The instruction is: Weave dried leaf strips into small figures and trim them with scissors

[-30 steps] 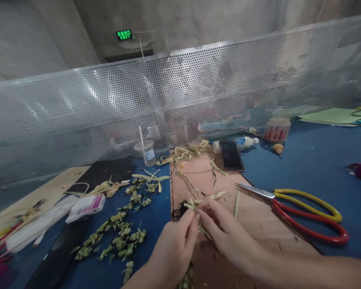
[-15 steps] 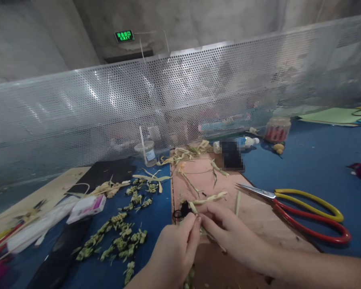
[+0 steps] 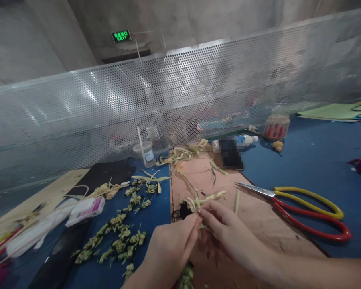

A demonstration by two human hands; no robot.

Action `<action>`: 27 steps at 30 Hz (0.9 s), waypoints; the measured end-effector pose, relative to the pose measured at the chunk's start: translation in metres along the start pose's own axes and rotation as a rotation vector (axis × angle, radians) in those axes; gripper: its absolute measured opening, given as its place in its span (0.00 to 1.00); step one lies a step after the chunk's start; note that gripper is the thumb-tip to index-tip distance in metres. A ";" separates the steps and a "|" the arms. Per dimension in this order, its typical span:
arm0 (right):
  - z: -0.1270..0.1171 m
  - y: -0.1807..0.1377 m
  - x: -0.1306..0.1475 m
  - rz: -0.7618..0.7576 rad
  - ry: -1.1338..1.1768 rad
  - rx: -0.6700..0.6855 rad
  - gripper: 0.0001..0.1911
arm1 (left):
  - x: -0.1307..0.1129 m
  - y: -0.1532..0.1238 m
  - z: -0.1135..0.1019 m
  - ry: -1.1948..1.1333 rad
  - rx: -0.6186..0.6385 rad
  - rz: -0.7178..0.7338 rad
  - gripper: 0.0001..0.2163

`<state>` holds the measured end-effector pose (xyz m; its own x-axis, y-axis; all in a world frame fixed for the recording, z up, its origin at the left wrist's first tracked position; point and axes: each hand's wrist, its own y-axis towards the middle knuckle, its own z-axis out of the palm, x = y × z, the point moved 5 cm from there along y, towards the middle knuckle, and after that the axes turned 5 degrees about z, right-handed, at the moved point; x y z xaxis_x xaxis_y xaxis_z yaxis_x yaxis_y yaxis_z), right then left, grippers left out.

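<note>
Blue covers the table (image 3: 313, 160), and one brown board (image 3: 258, 214) lies on it. Close by are two bare hands over the board. One left hand (image 3: 173, 245) has its thumb and finger pinched tight. One right hand (image 3: 230, 226) is pinched tight too, with its other fingers curled. Their fingertips touch, and both have hold of some pale strips (image 3: 196, 204) that poke up just past them. I can't count those, as the fingers hide some.

Left of the hands, many green knotty bits (image 3: 120, 243) lie on the blue, too bunched up to count. One black clump (image 3: 185, 209) sits on the board, just past the left hand. Right beside it is one long, twisty strip (image 3: 213, 196), and one short, straight strip (image 3: 237, 202) lies near the right hand. One pair of scissors (image 3: 272, 195) has two handles, one red and one yellow, with its tip on the board. One white and pink packet (image 3: 87, 210) lies on the left.

Farther off, many dry strips (image 3: 189, 152) lie heaped at the board's end. Past the board are one clear cup (image 3: 149, 157) with one straw (image 3: 140, 138), one bottle (image 3: 243, 140) on its side and one jar (image 3: 276, 127). Behind them stands one metal screen (image 3: 186, 80) full of holes. One green exit sign (image 3: 121, 36) glows on the gray wall (image 3: 198, 20).
</note>
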<state>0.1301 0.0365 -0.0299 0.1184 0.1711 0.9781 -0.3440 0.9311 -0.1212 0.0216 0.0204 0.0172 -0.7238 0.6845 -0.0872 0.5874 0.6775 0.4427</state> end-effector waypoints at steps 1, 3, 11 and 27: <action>-0.001 -0.003 0.004 -0.027 -0.053 -0.035 0.12 | 0.001 0.000 -0.001 -0.050 0.002 -0.054 0.13; -0.003 -0.009 0.011 -0.092 -0.168 -0.082 0.12 | 0.005 0.001 -0.001 -0.193 -0.003 -0.226 0.14; -0.004 -0.014 0.025 -0.283 -0.416 -0.153 0.11 | 0.005 -0.001 0.006 -0.541 0.035 -0.447 0.14; -0.008 -0.018 0.030 -0.396 -0.617 -0.063 0.09 | 0.007 -0.001 0.005 -0.720 -0.050 -0.517 0.15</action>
<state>0.1470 0.0277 0.0004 -0.3295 -0.3768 0.8657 -0.3280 0.9055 0.2693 0.0181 0.0258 0.0120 -0.4805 0.3105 -0.8202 0.2211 0.9479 0.2293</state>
